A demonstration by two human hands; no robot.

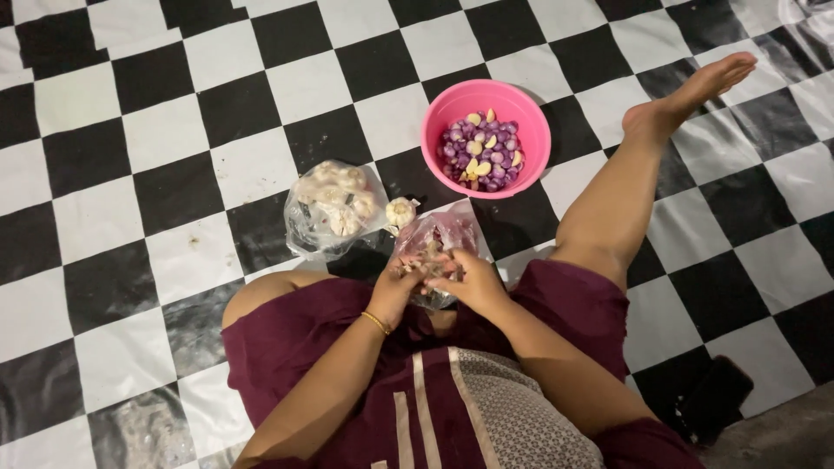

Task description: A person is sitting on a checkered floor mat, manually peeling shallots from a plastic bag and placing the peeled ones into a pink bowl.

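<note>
Frame centre: left hand [398, 287] and right hand [469, 280] pinch a garlic piece [426, 262] together, pink bowl [486, 138] straight above, nearer the right hand.

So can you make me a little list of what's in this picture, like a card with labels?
place: black and white checkered floor mat
person: sits on the mat, one leg stretched out
left hand: bent around a small piece, at the clear bag of peels
right hand: touching the same piece
pink bowl: holds purple and pale cloves
other bag: clear, holds whole garlic bulbs
loose bulb: between the two bags
</note>
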